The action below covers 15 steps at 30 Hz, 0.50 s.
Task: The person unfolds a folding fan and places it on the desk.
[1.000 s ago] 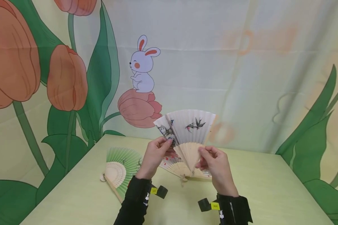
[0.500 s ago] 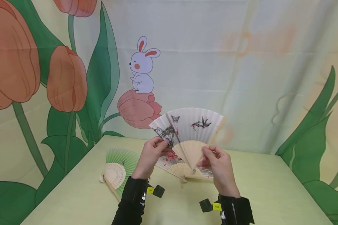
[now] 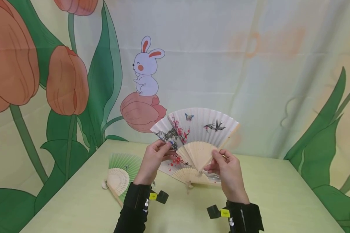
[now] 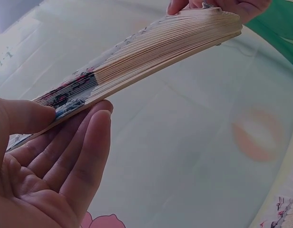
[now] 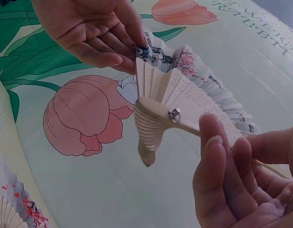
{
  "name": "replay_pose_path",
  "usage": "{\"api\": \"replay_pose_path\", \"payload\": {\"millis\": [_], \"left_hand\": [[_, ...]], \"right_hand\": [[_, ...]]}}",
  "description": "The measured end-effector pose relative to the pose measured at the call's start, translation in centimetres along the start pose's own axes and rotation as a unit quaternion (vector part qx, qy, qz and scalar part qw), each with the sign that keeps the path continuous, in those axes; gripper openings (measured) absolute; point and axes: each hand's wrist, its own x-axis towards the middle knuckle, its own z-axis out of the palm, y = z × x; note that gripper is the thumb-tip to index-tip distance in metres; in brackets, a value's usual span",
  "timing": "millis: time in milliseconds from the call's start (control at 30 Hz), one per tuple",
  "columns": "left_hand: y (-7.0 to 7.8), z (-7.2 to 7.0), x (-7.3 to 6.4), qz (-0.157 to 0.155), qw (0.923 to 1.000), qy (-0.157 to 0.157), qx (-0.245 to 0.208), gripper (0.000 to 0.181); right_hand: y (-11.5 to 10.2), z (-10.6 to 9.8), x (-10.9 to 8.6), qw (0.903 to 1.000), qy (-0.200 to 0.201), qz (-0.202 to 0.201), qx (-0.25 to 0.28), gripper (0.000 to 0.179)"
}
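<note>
Between both hands a white folding fan (image 3: 202,129) is spread partly open, held up over the table. Its paper shows red blossoms, a butterfly and dark swallows; the pale wooden ribs meet at a metal pivot (image 5: 174,115) at the bottom. My left hand (image 3: 152,161) pinches the left edge, thumb in front and fingers behind, as the left wrist view shows. My right hand (image 3: 228,171) pinches the right outer rib near the ribs' lower part. Behind the held fan, a second white fan (image 3: 179,171) with red blossoms lies open on the table, partly covered by it.
A green folding fan (image 3: 131,165) lies spread at the left of the pale green table (image 3: 280,191), partly hidden by the left forearm. A cloth backdrop (image 3: 210,64) with tulips and a rabbit hangs behind the table.
The held fan has spread wider, baring the butterfly and red blossoms. My left hand has moved left, while my right hand has shifted slightly right.
</note>
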Motion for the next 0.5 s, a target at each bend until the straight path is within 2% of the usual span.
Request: {"api": "replay_pose_path", "payload": {"millis": [267,500], "left_hand": [[-0.05,-0.14,0.06,0.013,0.9999,0.001,0.003,0.03],[-0.23,-0.34,0.14,0.002,1.0,-0.001,-0.004,0.029]], "right_hand": [[-0.08,-0.13,0.23,0.9999,0.012,-0.001,-0.002,0.018],[-0.02,-0.16,0.37,0.9998,0.019,-0.005,0.004,0.016]]}}
